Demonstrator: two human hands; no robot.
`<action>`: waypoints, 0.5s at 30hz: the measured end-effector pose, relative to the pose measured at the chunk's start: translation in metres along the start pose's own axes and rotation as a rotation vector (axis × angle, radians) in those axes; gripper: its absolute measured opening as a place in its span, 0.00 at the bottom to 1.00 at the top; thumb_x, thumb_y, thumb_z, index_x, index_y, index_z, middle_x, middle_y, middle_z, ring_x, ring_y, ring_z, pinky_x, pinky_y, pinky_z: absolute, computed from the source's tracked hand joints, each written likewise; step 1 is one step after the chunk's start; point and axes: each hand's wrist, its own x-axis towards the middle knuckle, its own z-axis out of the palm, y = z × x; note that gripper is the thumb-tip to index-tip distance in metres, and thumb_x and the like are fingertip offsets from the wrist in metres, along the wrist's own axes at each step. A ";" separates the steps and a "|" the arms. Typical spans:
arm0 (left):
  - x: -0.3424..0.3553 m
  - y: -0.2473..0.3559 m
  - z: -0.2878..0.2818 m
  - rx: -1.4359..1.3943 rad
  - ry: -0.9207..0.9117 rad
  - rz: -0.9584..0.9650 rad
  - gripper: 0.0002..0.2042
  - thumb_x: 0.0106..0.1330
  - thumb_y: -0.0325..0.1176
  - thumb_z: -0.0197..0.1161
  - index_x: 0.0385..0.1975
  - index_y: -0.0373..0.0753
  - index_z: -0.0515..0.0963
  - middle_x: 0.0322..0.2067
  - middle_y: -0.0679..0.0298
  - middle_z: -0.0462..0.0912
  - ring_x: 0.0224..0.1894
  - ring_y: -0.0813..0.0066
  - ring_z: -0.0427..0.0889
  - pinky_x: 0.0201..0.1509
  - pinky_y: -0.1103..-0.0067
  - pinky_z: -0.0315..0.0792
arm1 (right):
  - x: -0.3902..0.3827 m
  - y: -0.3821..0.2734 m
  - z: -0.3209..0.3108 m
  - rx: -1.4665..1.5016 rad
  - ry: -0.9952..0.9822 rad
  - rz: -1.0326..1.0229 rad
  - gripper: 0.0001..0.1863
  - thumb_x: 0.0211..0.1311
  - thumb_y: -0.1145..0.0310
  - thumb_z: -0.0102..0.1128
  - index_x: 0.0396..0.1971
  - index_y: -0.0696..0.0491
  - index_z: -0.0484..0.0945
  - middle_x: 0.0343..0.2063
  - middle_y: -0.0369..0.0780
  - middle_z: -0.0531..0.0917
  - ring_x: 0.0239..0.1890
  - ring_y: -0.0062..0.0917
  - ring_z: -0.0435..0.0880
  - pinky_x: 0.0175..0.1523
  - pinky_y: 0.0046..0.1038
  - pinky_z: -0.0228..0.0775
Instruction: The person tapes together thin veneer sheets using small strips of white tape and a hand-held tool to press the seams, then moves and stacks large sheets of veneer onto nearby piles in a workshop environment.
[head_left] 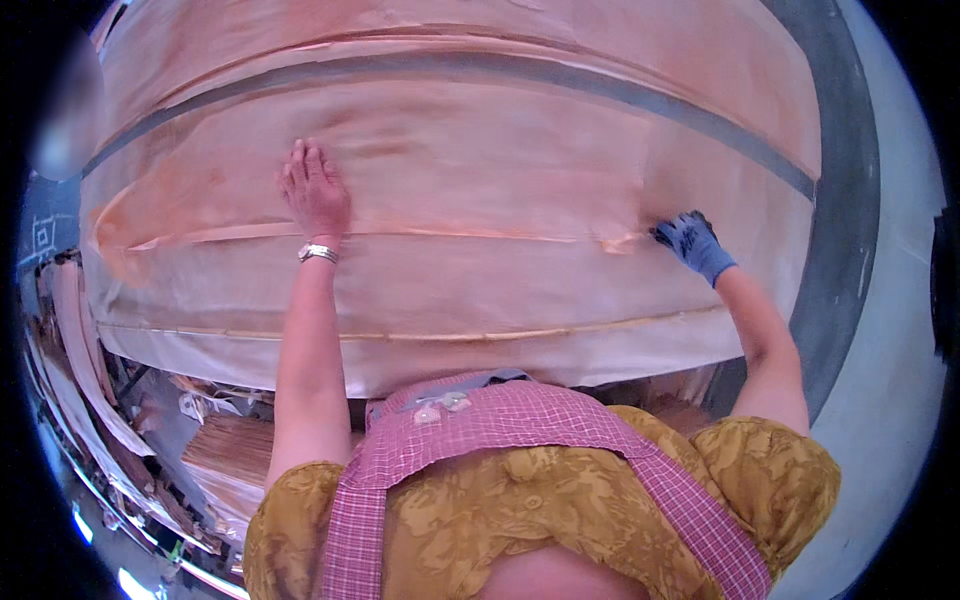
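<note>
Broad pinkish, veneer-like sheets (470, 160) lie spread before me, crossed by a grey band (500, 67) and by a narrow creased orange edge (470, 233). My left hand (315, 190), bare with a silver wristwatch, rests flat on the sheet just above that crease, fingers apart and holding nothing. My right hand (688, 240), in a blue glove with dark coating, is on the sheet at the right, beside the crease's raised end. Its fingers are curled; whatever may be between them is hidden.
A stack of thin brown sheets (225, 450) sits below the work surface at lower left. Long loose strips (80, 330) and scraps line the left side. A dark grey border (840, 200) runs down the right, beside a pale floor (900, 300).
</note>
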 end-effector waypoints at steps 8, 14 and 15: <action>-0.002 0.009 -0.008 -0.057 -0.040 -0.064 0.22 0.66 0.38 0.52 0.61 0.42 0.68 0.63 0.61 0.66 0.67 0.59 0.61 0.71 0.57 0.49 | -0.010 0.105 -0.031 -0.013 0.067 0.530 0.13 0.69 0.63 0.47 0.47 0.49 0.78 0.41 0.43 0.82 0.47 0.37 0.81 0.55 0.37 0.69; 0.002 0.007 -0.008 -0.088 -0.004 -0.066 0.20 0.67 0.38 0.53 0.58 0.40 0.71 0.61 0.59 0.68 0.65 0.58 0.63 0.70 0.56 0.50 | 0.254 -0.111 -0.211 0.517 0.601 -0.212 0.10 0.66 0.70 0.51 0.43 0.55 0.77 0.39 0.51 0.80 0.44 0.44 0.80 0.48 0.40 0.72; 0.006 0.008 -0.012 -0.072 0.008 -0.073 0.20 0.67 0.38 0.53 0.58 0.40 0.71 0.61 0.59 0.68 0.65 0.58 0.63 0.70 0.56 0.50 | 0.292 -0.149 -0.225 0.497 0.617 -0.305 0.08 0.66 0.69 0.51 0.40 0.54 0.76 0.36 0.50 0.81 0.39 0.45 0.81 0.44 0.40 0.74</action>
